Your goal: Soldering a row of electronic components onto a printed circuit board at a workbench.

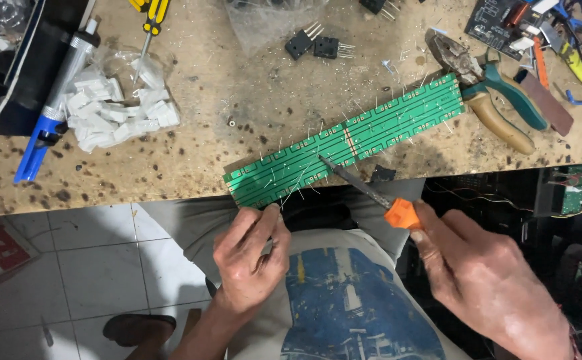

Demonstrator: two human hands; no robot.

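Orange-handled soldering iron (371, 195) was gripped in the closed right hand (484, 273), its tip on the long green circuit board (348, 139). The board's near end was pinched by the left hand (250, 257). Farther off, a clear bag of white blocks (121, 107) lay on the wooden bench (238, 93).
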